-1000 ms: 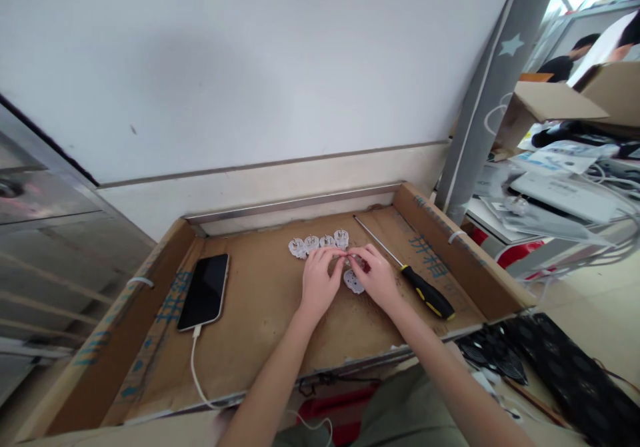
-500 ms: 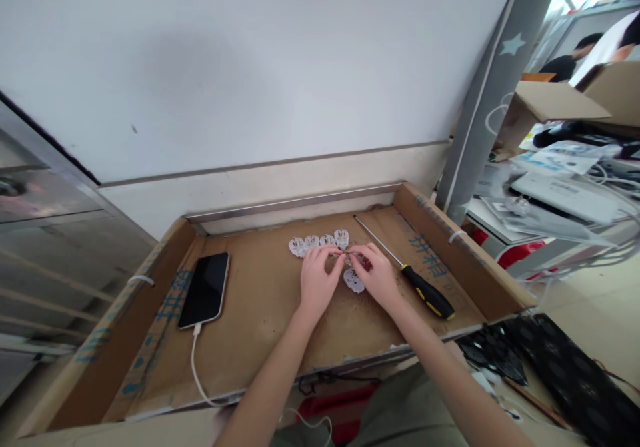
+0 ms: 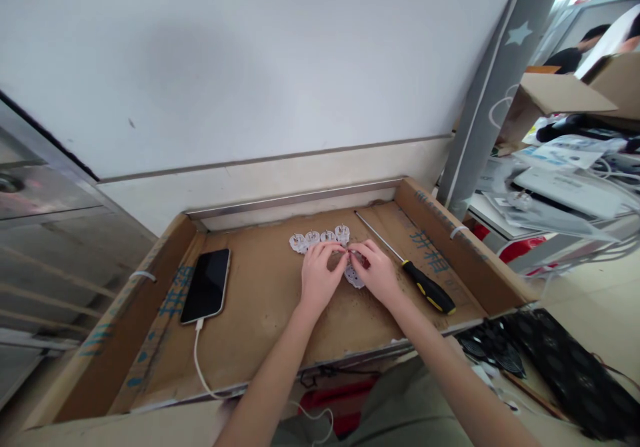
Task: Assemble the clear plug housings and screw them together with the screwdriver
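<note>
My left hand [image 3: 323, 270] and my right hand [image 3: 375, 270] meet near the middle of the cardboard tray, fingertips pinched together around something too small to name. Below the fingertips lies a clear plastic piece with holes [image 3: 354, 276], partly covered by my right hand. Just beyond the hands, several clear round plug pieces with metal pins [image 3: 313, 238] stand in a row; my left fingers hide part of them. A screwdriver [image 3: 429, 287] with a black and yellow handle lies to the right, its shaft pointing away.
The cardboard tray [image 3: 260, 314] has raised side walls. A phone [image 3: 206, 286] with a white charging cable [image 3: 197, 360] lies at its left. A white panel [image 3: 250, 67] rises behind. Right of it are a grey post [image 3: 480, 120], an opened box [image 3: 565, 94] and other people.
Both hands stay pinched together in nearly the same spot, with small finger shifts. More of the holed plastic piece is now covered. The view has moved slightly.
</note>
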`<state>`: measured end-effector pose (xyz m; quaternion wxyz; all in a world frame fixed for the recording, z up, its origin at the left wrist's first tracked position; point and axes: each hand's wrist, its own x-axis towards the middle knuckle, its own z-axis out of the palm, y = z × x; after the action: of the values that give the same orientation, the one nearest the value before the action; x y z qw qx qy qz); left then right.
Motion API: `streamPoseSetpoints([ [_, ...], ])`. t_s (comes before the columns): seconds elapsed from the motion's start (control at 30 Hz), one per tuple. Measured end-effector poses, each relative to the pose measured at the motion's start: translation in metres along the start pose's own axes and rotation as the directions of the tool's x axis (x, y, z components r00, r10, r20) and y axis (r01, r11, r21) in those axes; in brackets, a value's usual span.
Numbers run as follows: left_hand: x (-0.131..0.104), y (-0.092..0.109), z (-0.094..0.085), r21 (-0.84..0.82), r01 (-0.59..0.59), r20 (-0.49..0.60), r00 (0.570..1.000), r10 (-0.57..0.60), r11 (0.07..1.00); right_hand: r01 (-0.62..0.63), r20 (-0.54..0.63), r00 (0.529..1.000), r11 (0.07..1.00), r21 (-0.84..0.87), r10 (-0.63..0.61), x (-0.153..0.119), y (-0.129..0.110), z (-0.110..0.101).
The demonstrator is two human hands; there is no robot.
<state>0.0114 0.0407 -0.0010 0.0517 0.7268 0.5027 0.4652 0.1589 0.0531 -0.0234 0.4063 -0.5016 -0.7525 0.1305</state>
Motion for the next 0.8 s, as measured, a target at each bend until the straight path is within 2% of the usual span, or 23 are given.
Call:
streamPoseSetpoints([
  [0.23, 0.0002, -0.0025, -0.0016, 0.041, -0.026, 0.081, 0.996, 0.022, 0.999, 0.023, 0.009, 1.0, 0.998, -0.062, -0.022, -0.0009, -0.0006, -0.002],
  [0.37, 0.0005, -0.0023, -0.0017, 0.046, -0.017, 0.069, 0.998, 0.014, 0.999, 0.049, 0.025, 0.999, 0.995, -0.086, -0.047, -0.0013, -0.0008, -0.0031],
  [0.57, 0.0005, -0.0028, -0.0023, 0.01, 0.009, 0.105, 0.994, -0.01, 1.0, 0.051, 0.022, 0.999, 0.994, -0.099, -0.049, -0.0014, -0.0007, -0.0029],
  [0.8, -0.0003, -0.0012, -0.0021, 0.006, -0.055, 0.12, 0.991, 0.054, 0.998, 0.034, 0.02, 0.999, 0.995, -0.089, -0.032, -0.0009, -0.0008, -0.0016],
])
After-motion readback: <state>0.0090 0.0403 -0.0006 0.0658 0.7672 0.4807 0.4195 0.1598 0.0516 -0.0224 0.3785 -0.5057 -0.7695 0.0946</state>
